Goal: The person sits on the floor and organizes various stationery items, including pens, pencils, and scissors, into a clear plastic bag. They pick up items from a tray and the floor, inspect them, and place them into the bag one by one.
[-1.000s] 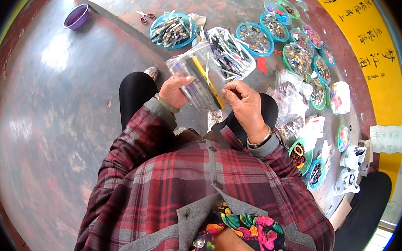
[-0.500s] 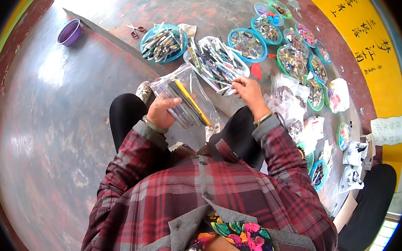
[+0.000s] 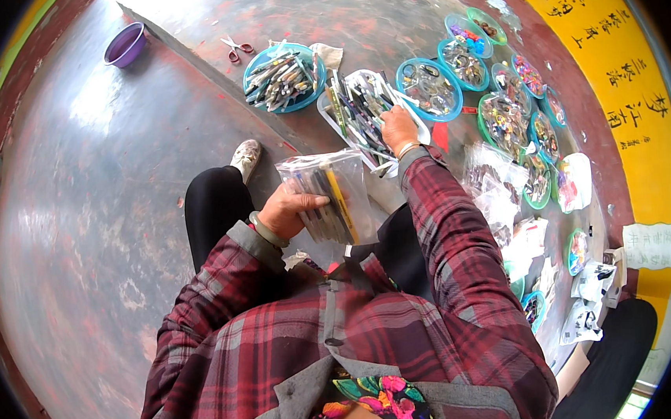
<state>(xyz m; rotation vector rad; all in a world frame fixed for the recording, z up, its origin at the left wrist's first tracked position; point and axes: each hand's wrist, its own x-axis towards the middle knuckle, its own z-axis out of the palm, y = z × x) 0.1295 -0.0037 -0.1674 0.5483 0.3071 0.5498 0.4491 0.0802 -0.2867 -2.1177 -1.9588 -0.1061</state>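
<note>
My left hand (image 3: pixel 291 208) is closed on a clear plastic bag (image 3: pixel 358 178). Several pens stand inside it, among them a yellow one (image 3: pixel 340 196) and some dark and grey ones. To the right and farther off, my right hand (image 3: pixel 398 129) reaches into a white tray (image 3: pixel 422 130) heaped with loose pens (image 3: pixel 359 115). Its fingers are bent down among the pens, and what they grip, if anything, is hidden. Beyond the bag, a blue basin (image 3: pixel 320 92) holds another heap of pens.
Red-handled scissors (image 3: pixel 236 50) lie by the basin; a purple basin (image 3: pixel 126 46) stands far left. Several baskets of small items, such as a blue one (image 3: pixel 453 106), fill the right side. Plastic bags (image 3: pixel 491 189) lie by my right arm. Another person's dark-clothed leg (image 3: pixel 616 368) is at lower right.
My right hand has moved away from me, from the tray's near edge into the pens. The bag in my left hand has turned more upright, and its top has spread wider.
</note>
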